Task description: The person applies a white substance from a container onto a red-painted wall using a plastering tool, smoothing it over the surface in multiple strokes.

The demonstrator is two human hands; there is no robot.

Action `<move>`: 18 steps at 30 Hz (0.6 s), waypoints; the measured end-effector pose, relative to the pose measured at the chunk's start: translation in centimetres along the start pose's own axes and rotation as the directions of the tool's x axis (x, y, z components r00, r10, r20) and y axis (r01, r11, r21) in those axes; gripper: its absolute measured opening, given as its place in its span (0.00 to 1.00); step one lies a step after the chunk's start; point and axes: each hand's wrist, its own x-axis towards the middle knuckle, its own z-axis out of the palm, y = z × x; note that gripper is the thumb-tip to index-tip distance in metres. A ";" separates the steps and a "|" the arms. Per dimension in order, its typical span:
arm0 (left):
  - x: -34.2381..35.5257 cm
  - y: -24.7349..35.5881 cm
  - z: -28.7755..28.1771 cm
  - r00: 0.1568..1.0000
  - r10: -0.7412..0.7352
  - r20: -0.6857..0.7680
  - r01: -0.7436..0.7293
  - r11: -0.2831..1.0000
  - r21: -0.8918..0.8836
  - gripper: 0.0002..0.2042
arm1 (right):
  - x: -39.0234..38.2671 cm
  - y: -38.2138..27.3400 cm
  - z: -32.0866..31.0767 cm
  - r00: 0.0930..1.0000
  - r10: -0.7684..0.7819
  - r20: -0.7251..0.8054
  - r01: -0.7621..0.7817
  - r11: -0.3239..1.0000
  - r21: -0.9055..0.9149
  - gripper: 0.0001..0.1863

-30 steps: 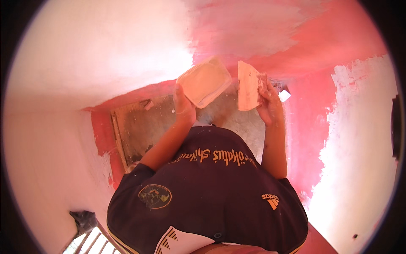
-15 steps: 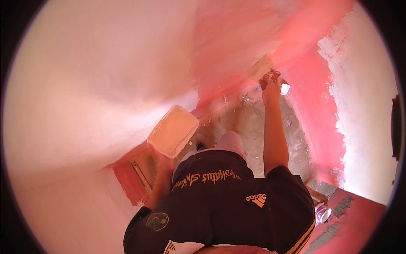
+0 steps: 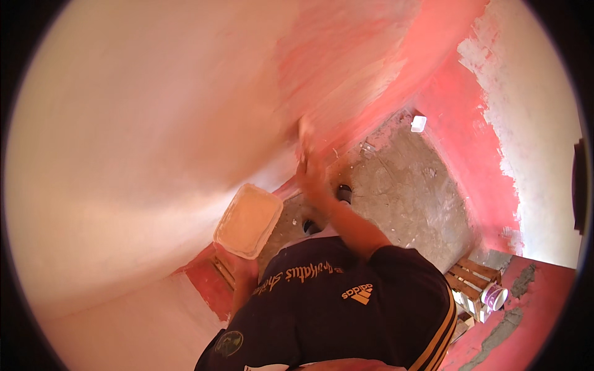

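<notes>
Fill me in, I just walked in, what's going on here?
A person's left hand is holding a pale rectangular tub close to the wall. The right hand is reaching up along that wall with a flat tool; both are blurred, so I can't tell if the tool is touching it. The wall is part pale, part pink. A small white container is on the floor by the far corner.

Orange lettering (image 3: 303, 276) on dark shirt (image 3: 390, 321)
</notes>
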 end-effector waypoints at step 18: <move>-0.2 0.8 1.2 0.989 -0.145 -0.027 0.141 0.982 -0.124 0.30 | -0.9 0.4 0.9 0.992 -0.096 0.088 0.087 0.991 0.102 0.19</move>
